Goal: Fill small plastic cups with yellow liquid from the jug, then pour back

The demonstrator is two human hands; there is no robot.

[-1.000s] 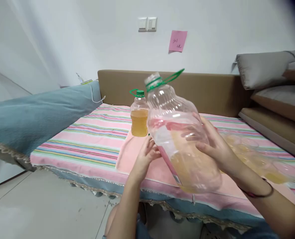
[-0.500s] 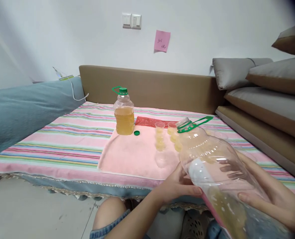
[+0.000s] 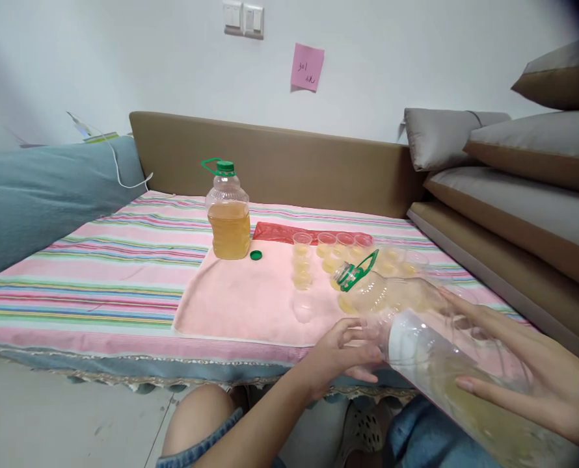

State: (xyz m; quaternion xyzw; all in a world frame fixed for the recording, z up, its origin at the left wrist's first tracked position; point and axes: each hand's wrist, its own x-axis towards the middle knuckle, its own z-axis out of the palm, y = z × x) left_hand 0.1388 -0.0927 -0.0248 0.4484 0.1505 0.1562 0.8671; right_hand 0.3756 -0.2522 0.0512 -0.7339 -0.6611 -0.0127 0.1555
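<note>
My right hand (image 3: 548,383) grips a large clear plastic jug (image 3: 470,403) from the right side. The jug lies tilted, its uncapped neck with a green handle pointing left over the cups; pale yellow liquid shows in its lower part. Beside the jug's left side is my left hand (image 3: 336,357), fingers apart and curved. A faint clear shape near its fingertips is too smeared to make out. Clear plastic cups (image 3: 302,260) with yellow liquid stand in rows on a pink mat (image 3: 235,299). Nearest my left hand, one clear cup (image 3: 306,307) looks empty.
A second jug (image 3: 229,221), capped in green and partly full of amber liquid, stands at the mat's back left. Near it lie a green cap (image 3: 255,255) and a red plastic bag (image 3: 274,232). Stacked cushions (image 3: 524,201) rise along the right.
The jug's neck has dipped and moved slightly left, lower over the cups. My left hand has come away from the jug's side. The view has shifted a little, showing more cups.
</note>
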